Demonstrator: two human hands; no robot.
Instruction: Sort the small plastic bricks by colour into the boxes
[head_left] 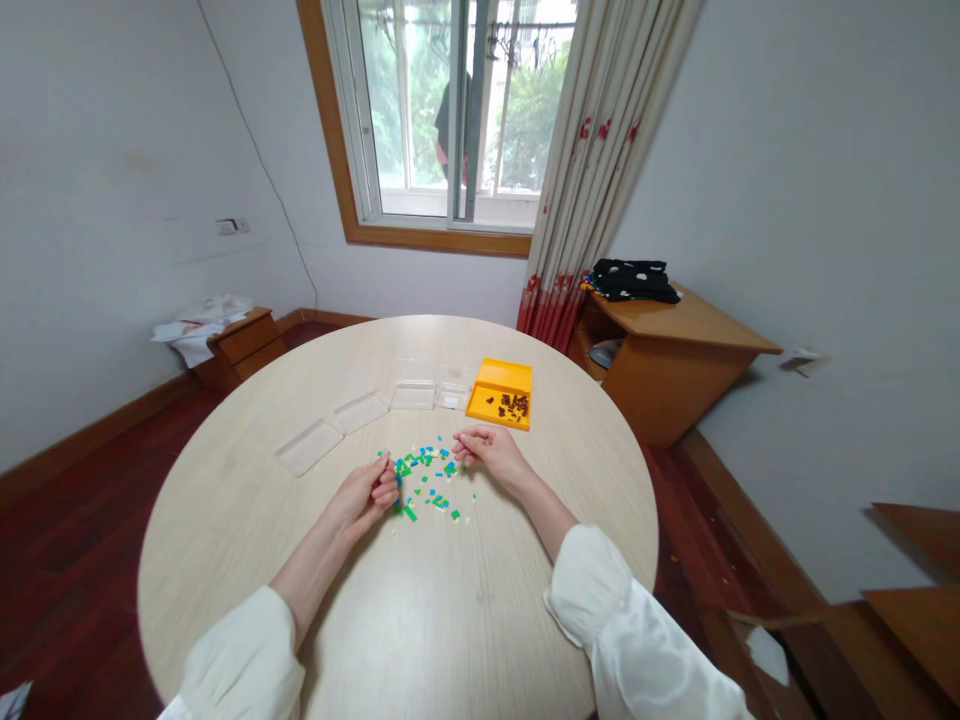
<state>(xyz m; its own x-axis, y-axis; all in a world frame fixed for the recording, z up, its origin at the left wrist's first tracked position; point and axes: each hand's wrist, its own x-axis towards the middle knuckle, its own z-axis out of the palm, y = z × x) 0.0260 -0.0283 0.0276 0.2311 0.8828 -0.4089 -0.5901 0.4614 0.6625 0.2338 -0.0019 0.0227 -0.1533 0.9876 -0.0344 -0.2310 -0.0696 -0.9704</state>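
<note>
While facing the window (pixel 495 110), has the bricks (pixel 425 478) scattered loosely over the middle of the round table (pixel 420 630), in green, blue and pale yellow, thickest toward the far side of the patch. Holds the left hand (pixel 367 490) at the left edge of the bricks, fingers curled well in, thumb closed up near the forefinger; cannot tell whether gripping a small brick. Holds the right hand (pixel 489 455) at the far right edge of the bricks, fingers bent and pointing left, thumb close to the fingertips; cannot tell whether pinching anything. Wears loose white sleeves (pixel 592 590) on both arms, ending short of the wrists.

Just beyond the right hand, has the yellow box (pixel 506 374) lying open, with brown pieces (pixel 514 403) gathered mostly toward the right of its nearer half. Just beside that, on the left, has a small clear box (pixel 453 397), then clear trays (pixel 309 447) set in an arc toward the left side of the table.

Farther off, faces a curtain (pixel 592 170) with red along the bottom, right of the window; a desk (pixel 690 325) bearing black cloth (pixel 634 280); and, at the left wall, a small cabinet (pixel 247 340) under papers (pixel 196 328).
</note>
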